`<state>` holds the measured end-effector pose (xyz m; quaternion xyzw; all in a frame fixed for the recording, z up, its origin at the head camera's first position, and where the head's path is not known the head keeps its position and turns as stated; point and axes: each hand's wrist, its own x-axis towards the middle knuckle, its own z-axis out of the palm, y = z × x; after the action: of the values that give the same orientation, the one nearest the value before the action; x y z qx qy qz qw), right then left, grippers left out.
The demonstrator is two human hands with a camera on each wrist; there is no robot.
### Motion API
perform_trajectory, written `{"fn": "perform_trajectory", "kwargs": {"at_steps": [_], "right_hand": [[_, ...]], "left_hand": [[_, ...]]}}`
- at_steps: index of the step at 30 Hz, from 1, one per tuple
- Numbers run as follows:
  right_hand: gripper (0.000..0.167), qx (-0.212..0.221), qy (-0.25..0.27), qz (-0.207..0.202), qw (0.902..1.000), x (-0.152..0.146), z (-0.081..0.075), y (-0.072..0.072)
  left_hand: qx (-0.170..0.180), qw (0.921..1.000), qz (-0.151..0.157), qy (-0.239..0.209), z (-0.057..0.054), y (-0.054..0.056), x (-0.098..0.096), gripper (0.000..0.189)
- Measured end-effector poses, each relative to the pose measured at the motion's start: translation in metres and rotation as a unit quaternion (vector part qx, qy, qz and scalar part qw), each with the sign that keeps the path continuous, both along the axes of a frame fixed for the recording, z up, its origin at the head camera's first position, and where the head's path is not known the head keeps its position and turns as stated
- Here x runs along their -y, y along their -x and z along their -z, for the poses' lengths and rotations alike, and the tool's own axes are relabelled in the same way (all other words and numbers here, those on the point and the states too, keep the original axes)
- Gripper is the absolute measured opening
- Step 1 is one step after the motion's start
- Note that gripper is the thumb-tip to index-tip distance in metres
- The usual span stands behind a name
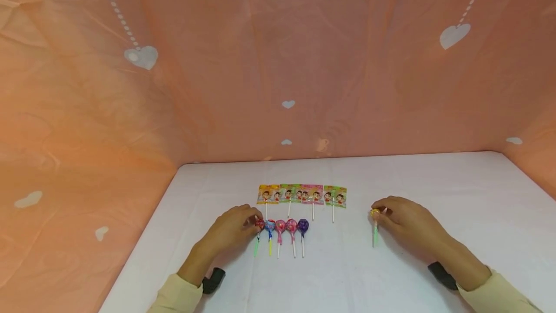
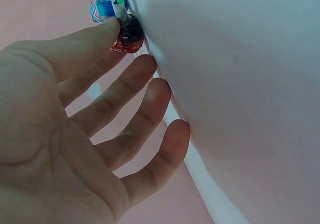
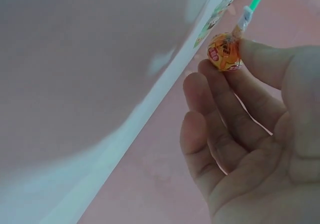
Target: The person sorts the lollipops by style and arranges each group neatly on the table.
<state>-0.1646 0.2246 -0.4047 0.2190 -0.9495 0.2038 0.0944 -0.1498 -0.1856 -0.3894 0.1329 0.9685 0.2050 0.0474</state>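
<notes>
My left hand (image 1: 233,227) pinches the ball of a red-wrapped lollipop (image 1: 259,224) with a green stick, at the left end of a row. In the left wrist view, the thumb and forefinger are at its dark-and-red wrapper (image 2: 129,43), the other fingers spread loosely. Beside it lie a blue lollipop (image 1: 270,225), two pink lollipops (image 1: 280,226) and a purple lollipop (image 1: 303,226), sticks toward me. Off to the right, my right hand (image 1: 410,217) holds an orange-yellow lollipop (image 3: 222,53) between thumb and fingers; its green stick (image 1: 375,238) points toward me.
Behind the row lie several flat-packed lollipops in orange (image 1: 263,194), green (image 1: 288,191) and pink (image 1: 312,191) wrappers, sticks toward me. White cloth covers the table (image 1: 339,274). An orange curtain with hearts (image 1: 260,62) stands along the back and sides.
</notes>
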Motion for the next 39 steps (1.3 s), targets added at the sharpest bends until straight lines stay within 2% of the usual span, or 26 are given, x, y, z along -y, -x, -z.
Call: {"fn": "perform_trajectory", "kwargs": {"at_steps": [4,13,22,26,33,39], "right_hand": [[0.021,-0.01,0.002,-0.009,0.9999,0.008,0.0,0.002],[0.02,0.025,0.0,-0.011,0.9996,0.028,-0.001,0.003],[0.024,0.027,-0.02,-0.041,0.9986,0.059,-0.002,0.006],[0.021,0.018,-0.025,-0.051,0.9982,0.069,-0.003,0.005],[0.018,-0.003,-0.027,-0.069,0.9972,0.079,-0.002,0.005],[0.017,-0.018,-0.015,-0.081,0.9964,0.083,-0.001,0.003]], "left_hand": [[-0.008,1.0,-0.001,0.0,-0.001,0.0,0.0,0.016],[0.0,1.0,0.005,-0.004,0.001,0.0,0.0,0.016],[0.001,1.0,-0.001,-0.004,0.001,0.001,0.001,0.018],[0.002,1.0,-0.004,-0.007,0.0,0.001,0.001,0.018],[-0.018,0.9998,0.0,-0.004,0.0,0.001,0.001,0.017],[-0.016,0.9998,0.0,-0.01,-0.001,-0.001,0.0,0.016]]}}
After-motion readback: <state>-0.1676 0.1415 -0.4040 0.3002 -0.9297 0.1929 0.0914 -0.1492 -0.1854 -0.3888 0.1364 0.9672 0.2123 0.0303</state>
